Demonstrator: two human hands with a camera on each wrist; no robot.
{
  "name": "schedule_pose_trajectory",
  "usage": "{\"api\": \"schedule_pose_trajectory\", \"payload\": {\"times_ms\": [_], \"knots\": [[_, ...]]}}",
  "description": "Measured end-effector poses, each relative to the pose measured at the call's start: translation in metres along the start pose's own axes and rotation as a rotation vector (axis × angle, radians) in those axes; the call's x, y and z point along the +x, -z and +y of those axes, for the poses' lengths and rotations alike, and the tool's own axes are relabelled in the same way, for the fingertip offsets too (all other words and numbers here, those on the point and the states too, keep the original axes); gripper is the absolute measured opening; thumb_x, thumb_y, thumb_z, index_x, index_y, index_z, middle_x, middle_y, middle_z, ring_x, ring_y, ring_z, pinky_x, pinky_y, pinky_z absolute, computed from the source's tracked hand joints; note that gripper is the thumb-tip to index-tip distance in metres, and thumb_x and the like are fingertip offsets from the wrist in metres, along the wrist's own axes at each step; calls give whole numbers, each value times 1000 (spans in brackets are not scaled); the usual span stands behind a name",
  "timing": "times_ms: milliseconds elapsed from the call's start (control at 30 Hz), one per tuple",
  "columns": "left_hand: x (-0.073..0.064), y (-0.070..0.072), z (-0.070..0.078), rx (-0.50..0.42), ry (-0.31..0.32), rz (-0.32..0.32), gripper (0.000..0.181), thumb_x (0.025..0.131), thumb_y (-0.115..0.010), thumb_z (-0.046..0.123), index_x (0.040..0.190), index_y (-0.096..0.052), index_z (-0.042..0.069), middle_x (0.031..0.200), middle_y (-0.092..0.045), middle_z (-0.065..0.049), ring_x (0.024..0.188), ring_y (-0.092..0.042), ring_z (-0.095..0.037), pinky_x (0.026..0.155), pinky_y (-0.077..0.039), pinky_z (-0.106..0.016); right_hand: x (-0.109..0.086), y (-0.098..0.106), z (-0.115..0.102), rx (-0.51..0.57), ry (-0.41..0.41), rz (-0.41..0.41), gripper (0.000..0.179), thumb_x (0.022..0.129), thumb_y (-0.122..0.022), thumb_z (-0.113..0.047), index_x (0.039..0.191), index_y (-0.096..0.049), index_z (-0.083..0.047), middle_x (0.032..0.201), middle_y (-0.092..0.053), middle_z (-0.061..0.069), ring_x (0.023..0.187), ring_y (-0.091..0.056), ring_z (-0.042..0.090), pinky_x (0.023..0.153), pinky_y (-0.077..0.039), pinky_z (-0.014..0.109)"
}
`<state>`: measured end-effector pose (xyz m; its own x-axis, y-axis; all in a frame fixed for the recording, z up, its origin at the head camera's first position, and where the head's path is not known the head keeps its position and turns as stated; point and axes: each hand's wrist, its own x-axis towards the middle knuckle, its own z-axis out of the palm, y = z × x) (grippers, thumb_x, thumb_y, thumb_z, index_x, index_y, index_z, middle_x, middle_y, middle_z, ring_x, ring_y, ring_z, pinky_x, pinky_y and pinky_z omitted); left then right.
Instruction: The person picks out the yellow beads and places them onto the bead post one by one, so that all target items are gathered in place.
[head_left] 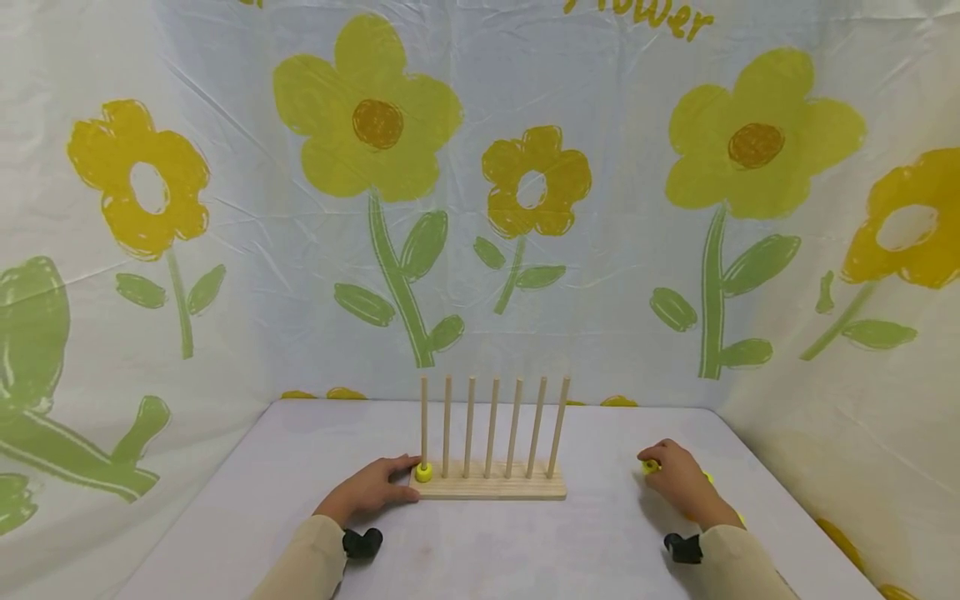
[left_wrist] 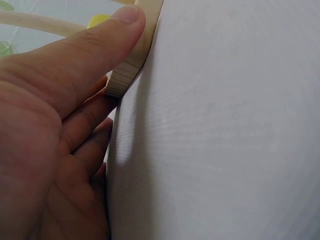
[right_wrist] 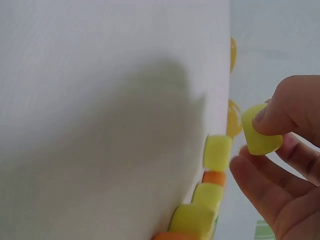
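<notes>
A pale wooden base (head_left: pixel 495 487) with a row of several upright pegs stands at the middle of the table. One yellow bead (head_left: pixel 423 473) sits at the bottom of the leftmost peg. My left hand (head_left: pixel 373 486) holds the base's left end, its thumb along the front edge and fingers behind; the left wrist view shows the thumb (left_wrist: pixel 90 50) against the wood. Off to the right and raised above the table, my right hand (head_left: pixel 681 479) pinches another yellow bead (right_wrist: pixel 260 132) between thumb and fingers.
Loose yellow beads (right_wrist: pixel 217 152) and orange beads (right_wrist: pixel 214 177) lie in a line on the table near the right hand, mostly hidden behind it in the head view. A flower-printed cloth (head_left: pixel 615 317) hangs behind the white tabletop (head_left: pixel 495 550) and along its sides.
</notes>
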<state>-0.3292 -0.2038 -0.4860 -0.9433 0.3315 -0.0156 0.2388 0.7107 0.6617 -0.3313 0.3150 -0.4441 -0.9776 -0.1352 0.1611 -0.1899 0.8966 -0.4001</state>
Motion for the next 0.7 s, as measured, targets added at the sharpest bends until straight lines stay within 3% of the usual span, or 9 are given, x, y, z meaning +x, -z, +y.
{"api": "schedule_pose_trajectory", "payload": {"times_ms": [200,400,700], "knots": [[2,1,0,3,7,0,73,78,-76,48,142,-51,22,152,-41,-16,142,-32,-42,114,-26,-61,-1,4,-12,50,1,23,34,78,-69,-2,111,-69,1,107,-59,14,96,-59,28,86,-53,49],[3,-1,-1,-1,32,1,74,77,-76,49,141,-51,23,151,-42,-14,142,-32,-41,114,-26,-61,-3,8,-24,144,-7,30,33,84,-68,-7,117,-68,-3,115,-58,13,104,-60,30,85,-55,45],[1,-1,-3,-18,28,-1,74,77,-76,49,141,-52,23,151,-42,-15,142,-31,-42,114,-25,-61,-3,16,-52,198,94,85,30,88,-69,-11,117,-68,-6,116,-62,12,107,-65,32,79,-59,35]]}}
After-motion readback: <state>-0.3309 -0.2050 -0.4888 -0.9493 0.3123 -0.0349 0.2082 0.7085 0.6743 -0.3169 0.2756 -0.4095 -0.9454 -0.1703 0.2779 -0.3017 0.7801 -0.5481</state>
